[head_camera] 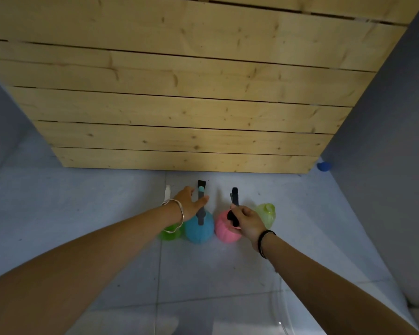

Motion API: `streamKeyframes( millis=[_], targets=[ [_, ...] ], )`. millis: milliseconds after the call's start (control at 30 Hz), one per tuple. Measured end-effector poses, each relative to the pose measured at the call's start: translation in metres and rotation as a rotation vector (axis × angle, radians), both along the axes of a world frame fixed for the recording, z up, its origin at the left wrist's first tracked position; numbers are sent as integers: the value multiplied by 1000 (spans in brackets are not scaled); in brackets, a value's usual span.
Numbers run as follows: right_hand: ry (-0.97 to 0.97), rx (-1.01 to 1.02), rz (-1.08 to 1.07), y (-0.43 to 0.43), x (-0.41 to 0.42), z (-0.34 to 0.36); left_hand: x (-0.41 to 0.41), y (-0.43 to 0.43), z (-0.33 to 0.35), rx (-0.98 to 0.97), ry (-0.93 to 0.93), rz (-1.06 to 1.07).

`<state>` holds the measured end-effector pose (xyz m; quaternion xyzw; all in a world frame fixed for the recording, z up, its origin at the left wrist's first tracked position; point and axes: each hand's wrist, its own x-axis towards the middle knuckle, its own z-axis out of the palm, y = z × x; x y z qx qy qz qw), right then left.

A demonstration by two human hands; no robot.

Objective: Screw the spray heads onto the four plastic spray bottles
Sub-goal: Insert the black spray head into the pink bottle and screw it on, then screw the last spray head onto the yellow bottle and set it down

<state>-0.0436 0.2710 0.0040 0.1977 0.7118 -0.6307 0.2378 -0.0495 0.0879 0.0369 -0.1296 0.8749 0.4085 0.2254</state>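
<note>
Four round bottles stand in a row on the pale floor before a wooden crate. From the left: a green bottle [168, 234] mostly hidden under my wrist, a blue bottle [200, 229] with a dark spray head [200, 201] on it, a pink bottle [226, 232], and a yellow-green bottle [266, 213] with a bare capped neck. My left hand [189, 201] hovers open beside the blue bottle's spray head, fingers spread. My right hand [248, 221] grips a black spray head [234, 209] at the pink bottle's neck.
The slatted wooden crate [179, 105] rises just behind the bottles. A white object [167, 191] pokes out past my left hand. A small blue thing [324, 166] lies at the crate's right corner by a grey wall [385, 141].
</note>
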Motion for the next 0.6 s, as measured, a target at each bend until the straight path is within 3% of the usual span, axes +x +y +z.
streamKeyframes(
  millis=[300,500,600],
  targets=[
    [5,147,171,17,-6,12,2,0,4,12,-21,14],
    [392,525,138,53,-29,37,2,1,8,17,-9,18],
    [377,618,161,73,-30,30,2,2,11,16,23,36]
  ],
)
